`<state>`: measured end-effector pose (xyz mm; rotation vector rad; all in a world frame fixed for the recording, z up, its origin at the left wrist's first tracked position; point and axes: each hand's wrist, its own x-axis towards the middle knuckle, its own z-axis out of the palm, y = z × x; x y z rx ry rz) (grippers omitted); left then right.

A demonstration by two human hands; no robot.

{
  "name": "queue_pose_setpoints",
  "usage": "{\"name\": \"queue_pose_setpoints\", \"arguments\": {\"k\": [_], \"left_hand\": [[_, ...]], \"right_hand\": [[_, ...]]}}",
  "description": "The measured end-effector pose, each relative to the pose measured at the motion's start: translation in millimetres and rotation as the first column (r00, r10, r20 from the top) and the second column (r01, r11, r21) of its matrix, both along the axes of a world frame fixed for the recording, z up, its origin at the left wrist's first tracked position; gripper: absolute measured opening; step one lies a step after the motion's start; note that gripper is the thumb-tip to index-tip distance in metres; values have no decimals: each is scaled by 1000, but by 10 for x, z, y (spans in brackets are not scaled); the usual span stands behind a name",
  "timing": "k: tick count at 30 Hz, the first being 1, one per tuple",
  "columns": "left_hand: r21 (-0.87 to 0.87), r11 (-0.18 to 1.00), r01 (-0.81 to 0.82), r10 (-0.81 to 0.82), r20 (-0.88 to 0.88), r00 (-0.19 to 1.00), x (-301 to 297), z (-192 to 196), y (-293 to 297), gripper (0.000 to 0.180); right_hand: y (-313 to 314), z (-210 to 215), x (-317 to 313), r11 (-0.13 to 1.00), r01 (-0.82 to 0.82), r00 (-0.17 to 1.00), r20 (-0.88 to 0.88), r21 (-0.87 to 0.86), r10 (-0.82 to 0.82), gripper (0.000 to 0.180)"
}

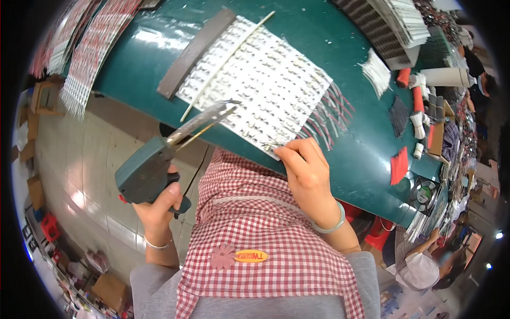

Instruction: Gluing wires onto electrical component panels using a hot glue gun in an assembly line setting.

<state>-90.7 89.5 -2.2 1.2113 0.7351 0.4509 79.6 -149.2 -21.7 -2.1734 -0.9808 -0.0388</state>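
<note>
My left hand [159, 207] is closed round the grip of a dark green pistol-shaped tool [143, 166]. Its long metal nose ends in a curved tip above the near edge of a white panel [265, 74], and a thin brass-coloured rod runs beside the nose. Rows of small dark and metallic parts cover the panel. At the panel's near corner my right hand [308, 170] pinches with thumb and forefinger; what lies between them is too small to make out. Red and white wires [332, 114] fan out from the panel's right side, close to these fingers.
A pale thin stick [228, 64] crosses the panel, and a brown bar [196, 53] lies along its left edge. The green table [366, 154] holds white wire bundles [376, 73], a red bundle [399, 166] and stacked panels [393, 32]. Another person [419, 271] is at the right.
</note>
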Motion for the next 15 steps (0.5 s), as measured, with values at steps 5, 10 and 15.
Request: {"name": "queue_pose_setpoints", "arguments": {"k": [5, 10, 15], "left_hand": [[7, 999, -34, 34, 79, 996, -19, -224, 207, 56], [62, 998, 32, -37, 85, 996, 143, -287, 131, 54], [80, 995, 62, -68, 76, 995, 218, -267, 24, 48]], "right_hand": [[-604, 260, 371, 973, 230, 968, -114, 38, -224, 16], [-1527, -46, 1285, 841, 539, 810, 242, 48, -534, 10], [-1932, -198, 1497, 811, 585, 744, 395, 5, -539, 13]]}}
